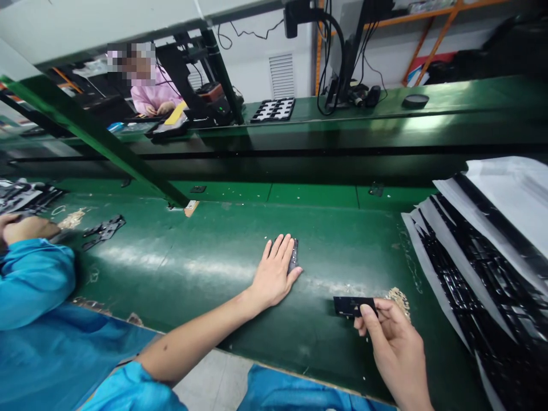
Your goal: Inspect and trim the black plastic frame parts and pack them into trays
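Note:
My left hand (276, 274) lies flat on a small dark plate-like part (294, 256) on the green bench, fingers stretched out. Most of that part is hidden under the palm; its right edge shows small light spots. Lower right, my right hand (396, 337) pinches a flat black rectangular part (347, 306) between thumb and fingers, held just above the bench top. What kind of part it is, I cannot make out. Beside the right hand is a little heap of tiny beige pieces (399, 301).
Tall stacks of black parts between white sheets (483, 245) stand at the right. A green post (98, 134) slants across the left. A co-worker's blue sleeve (36, 279) and hands are at far left, near black parts (104, 231). Another person in pink (156, 91) sits across the bench.

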Available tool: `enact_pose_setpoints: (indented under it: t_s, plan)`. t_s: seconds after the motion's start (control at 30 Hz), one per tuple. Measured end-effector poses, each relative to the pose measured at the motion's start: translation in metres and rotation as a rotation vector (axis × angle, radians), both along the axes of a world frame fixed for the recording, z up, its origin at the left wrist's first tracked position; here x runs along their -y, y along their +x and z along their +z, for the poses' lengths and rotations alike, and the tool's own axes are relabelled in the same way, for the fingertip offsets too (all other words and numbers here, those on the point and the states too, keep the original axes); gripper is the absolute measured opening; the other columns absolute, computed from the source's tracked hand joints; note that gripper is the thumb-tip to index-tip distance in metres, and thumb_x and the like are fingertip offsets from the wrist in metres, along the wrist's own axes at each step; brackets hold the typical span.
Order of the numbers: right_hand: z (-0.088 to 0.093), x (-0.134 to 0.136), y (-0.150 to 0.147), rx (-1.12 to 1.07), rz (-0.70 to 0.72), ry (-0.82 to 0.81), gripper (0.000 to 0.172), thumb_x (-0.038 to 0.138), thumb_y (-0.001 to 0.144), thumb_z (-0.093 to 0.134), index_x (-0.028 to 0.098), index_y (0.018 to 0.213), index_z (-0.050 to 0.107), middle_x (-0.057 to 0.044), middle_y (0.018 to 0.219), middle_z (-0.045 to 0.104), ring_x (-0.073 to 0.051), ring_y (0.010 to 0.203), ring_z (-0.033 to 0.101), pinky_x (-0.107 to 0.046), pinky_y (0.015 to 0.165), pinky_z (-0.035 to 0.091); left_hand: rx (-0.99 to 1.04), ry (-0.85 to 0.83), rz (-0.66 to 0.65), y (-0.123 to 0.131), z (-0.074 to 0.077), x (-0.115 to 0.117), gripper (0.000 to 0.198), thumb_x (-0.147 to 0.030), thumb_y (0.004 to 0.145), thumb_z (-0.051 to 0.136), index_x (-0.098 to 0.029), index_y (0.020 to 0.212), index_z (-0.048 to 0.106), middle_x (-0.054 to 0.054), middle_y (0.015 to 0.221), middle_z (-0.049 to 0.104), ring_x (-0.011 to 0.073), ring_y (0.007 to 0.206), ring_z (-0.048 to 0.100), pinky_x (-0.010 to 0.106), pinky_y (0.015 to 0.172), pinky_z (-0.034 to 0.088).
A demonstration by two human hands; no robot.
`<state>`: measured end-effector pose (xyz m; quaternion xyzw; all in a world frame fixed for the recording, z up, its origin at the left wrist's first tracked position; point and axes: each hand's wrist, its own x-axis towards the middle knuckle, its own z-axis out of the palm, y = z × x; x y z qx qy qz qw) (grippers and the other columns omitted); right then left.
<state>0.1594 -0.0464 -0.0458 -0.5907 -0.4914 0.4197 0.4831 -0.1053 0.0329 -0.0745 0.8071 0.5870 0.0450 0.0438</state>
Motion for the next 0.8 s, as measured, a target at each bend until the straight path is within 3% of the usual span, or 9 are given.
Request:
enact_pose_setpoints:
  t_s: [0.2, 0.6, 0.8]
  plan:
    - [-0.003, 0.0, 0.006, -0.012, -0.005, -0.024, 0.028, 0.048, 0.096, 0.075, 0.021, 0.095, 0.067, -0.003, 0.067, 0.072, -0.018, 0.057, 0.07, -0.024, 0.057, 0.061, 0.039, 0.014, 0.014, -0.003, -0.005, -0.02, 0.073, -0.05, 0.111, 0.037, -0.003, 0.167, 0.03, 0.022, 0.176, 0.028, 0.0361, 0.166, 0.022, 0.057, 0.134, 0.026]
    - [-0.003, 0.005, 0.005, -0.022, -0.092, -0.087, 0.029, 0.051, 0.097, 0.073, 0.023, 0.096, 0.066, -0.001, 0.067, 0.07, -0.017, 0.059, 0.067, -0.024, 0.058, 0.058, 0.063, 0.004, -0.055, -0.004, -0.004, -0.099, 0.072, -0.052, 0.112, 0.034, -0.005, 0.166, 0.034, 0.022, 0.175, 0.032, 0.0362, 0.165, 0.024, 0.056, 0.135, 0.024]
    - [-0.007, 0.0, 0.007, -0.029, -0.031, -0.054, 0.027, 0.048, 0.098, 0.073, 0.023, 0.095, 0.065, -0.001, 0.065, 0.07, -0.016, 0.054, 0.065, -0.023, 0.055, 0.056, 0.027, -0.009, -0.097, -0.005, -0.003, -0.106, 0.078, -0.057, 0.111, 0.035, -0.003, 0.167, 0.031, 0.022, 0.176, 0.027, 0.0355, 0.166, 0.02, 0.058, 0.136, 0.019]
